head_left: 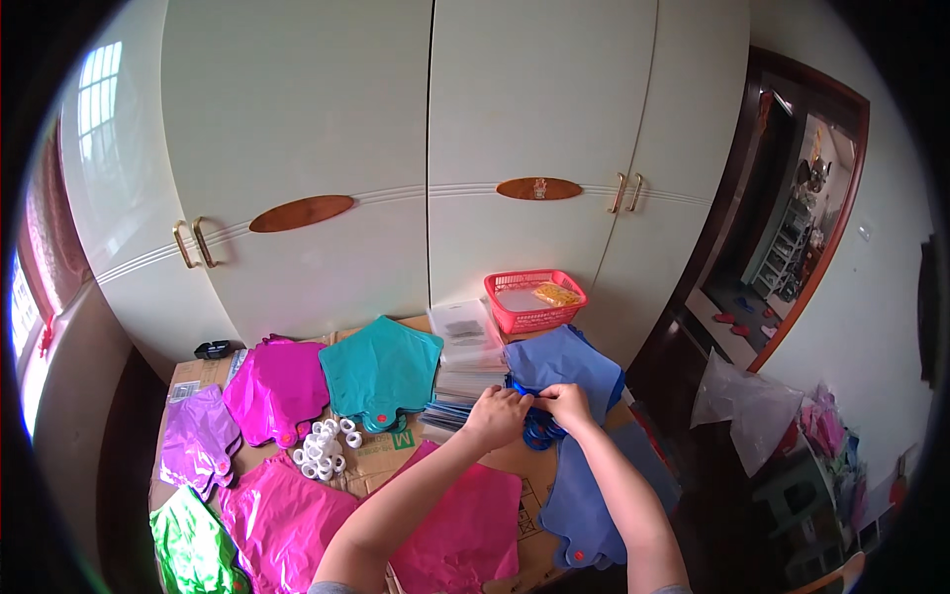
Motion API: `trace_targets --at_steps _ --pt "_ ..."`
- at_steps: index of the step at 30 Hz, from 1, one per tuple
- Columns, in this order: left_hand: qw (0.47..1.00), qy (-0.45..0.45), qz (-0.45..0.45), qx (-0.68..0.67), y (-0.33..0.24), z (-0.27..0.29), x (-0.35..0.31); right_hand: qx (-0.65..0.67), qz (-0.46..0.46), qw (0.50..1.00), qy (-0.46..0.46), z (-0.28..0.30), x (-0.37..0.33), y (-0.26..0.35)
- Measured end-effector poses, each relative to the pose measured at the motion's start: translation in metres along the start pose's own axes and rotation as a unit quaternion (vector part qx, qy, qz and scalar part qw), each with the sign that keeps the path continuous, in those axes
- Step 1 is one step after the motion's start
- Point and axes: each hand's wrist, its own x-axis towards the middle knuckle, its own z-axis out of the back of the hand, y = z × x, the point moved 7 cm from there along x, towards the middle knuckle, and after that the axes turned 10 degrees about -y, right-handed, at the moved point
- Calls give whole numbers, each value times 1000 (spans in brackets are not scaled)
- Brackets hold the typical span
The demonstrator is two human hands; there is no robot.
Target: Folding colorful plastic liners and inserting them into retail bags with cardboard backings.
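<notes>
My left hand (498,416) and my right hand (566,406) meet at the near end of a stack of blue star-shaped foil pieces (559,358), which look like flat, uninflated balloons. The fingers of both hands are bent and pressed together over the stack's shiny dark blue tails (540,434). What exactly they pinch is too small to make out. Left of my left hand stands a row of thin clear plastic sleeves (473,384), some with blue edges. Another blue foil stack (606,495) lies under my right forearm.
Teal foil pieces (381,364), magenta ones (277,391), purple ones (198,436) and green ones (193,540) cover the cardboard-topped table. White rings (322,447) lie heaped among them. A red basket (510,319) stands at the back, against the cabinet (317,119).
</notes>
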Motion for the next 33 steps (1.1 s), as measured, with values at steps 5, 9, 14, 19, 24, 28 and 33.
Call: trace_targets --at_steps 5,9,14,19,24,28,33 --pt "995 -19 -75 62 -4 -24 -2 257 -93 961 44 1 16 -30" --pt "995 -11 -65 79 -7 -31 -4 375 -235 896 -33 48 35 -62" --pt "995 16 -55 76 -14 -36 1 310 -93 901 -289 200 60 -77" --pt "998 -16 -19 52 1 -16 -10 -49 274 887 -369 191 38 140" --pt "989 -125 61 43 57 73 -53 -110 540 806 -218 38 7 280" --pt "971 -121 202 -48 146 125 -113 -57 542 836 -64 -92 0 286" --pt "945 -167 240 143 223 151 -212 -151 539 821 106 -231 -56 252"
